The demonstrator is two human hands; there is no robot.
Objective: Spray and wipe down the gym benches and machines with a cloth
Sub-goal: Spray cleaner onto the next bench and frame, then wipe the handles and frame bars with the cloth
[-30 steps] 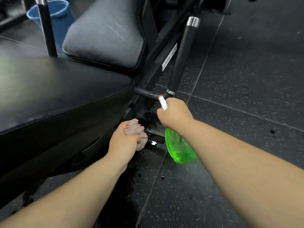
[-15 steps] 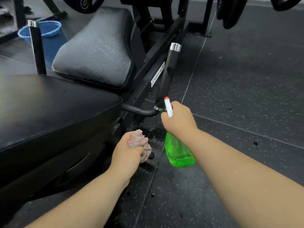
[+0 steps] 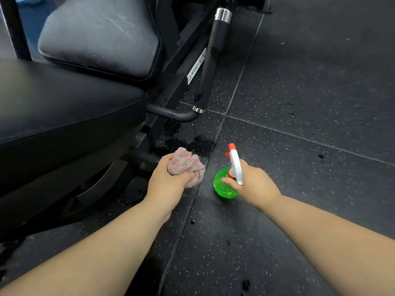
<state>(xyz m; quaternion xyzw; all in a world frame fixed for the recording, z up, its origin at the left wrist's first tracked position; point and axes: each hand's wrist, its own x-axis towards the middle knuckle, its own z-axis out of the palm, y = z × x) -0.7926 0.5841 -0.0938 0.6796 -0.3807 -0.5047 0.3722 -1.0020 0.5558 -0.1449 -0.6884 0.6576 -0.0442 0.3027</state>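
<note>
My left hand is closed around a crumpled pink-and-grey cloth, held low beside the machine's black frame. My right hand grips a green spray bottle by its white-and-red trigger head, nozzle pointing away from me, above the floor. On the left is a black padded bench. Behind it a second, greyer pad shows streaks. A black handle bar with a chrome cap rises from a curved tube.
Dark speckled rubber floor tiles fill the right side and foreground. A wet patch lies on the floor next to the frame base. A white label is on the frame rail. Something blue shows at the top left.
Both hands have pulled back toward me and away from the curved tube. The spray bottle has come down nearer the floor, and the cloth sits further from the frame.
</note>
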